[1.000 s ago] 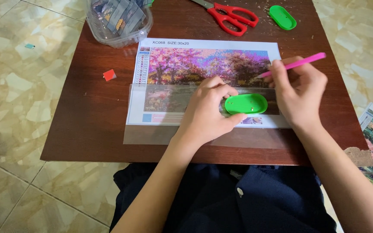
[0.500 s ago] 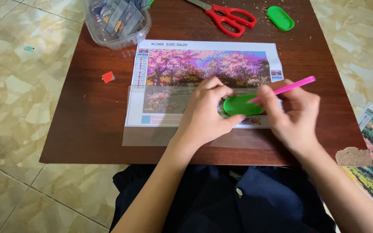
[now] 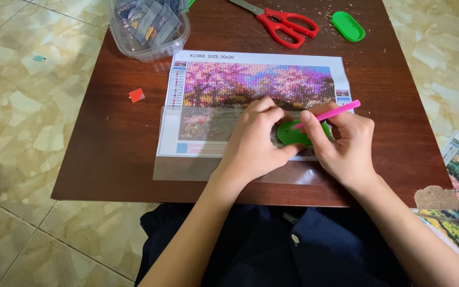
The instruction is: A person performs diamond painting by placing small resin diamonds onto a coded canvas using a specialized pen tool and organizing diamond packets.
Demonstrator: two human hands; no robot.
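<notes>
A dark reddish-brown wooden table fills the middle of the view, standing on a floor of pale marbled tiles. On it lies the largest flat thing, a rectangular diamond-painting canvas with a white border, its picture a mass of pink and purple blossom; a narrow colour-key strip runs down its left edge and a short line of dark print sits above its top left corner. A clear plastic film covers the lower part of the canvas and hangs past its bottom edge.

At the table's top left stands a clear plastic tub stuffed with small grey sachets. Red-handled scissors lie at the top centre, and a small green oval tray lies to their right.

The left hand rests on the film, its fingers curled around the near end of a second green oval tray, steadying it. The right hand pinches a pink pen, its tip down in that tray.

A small red square piece lies alone to the left of the canvas.
</notes>
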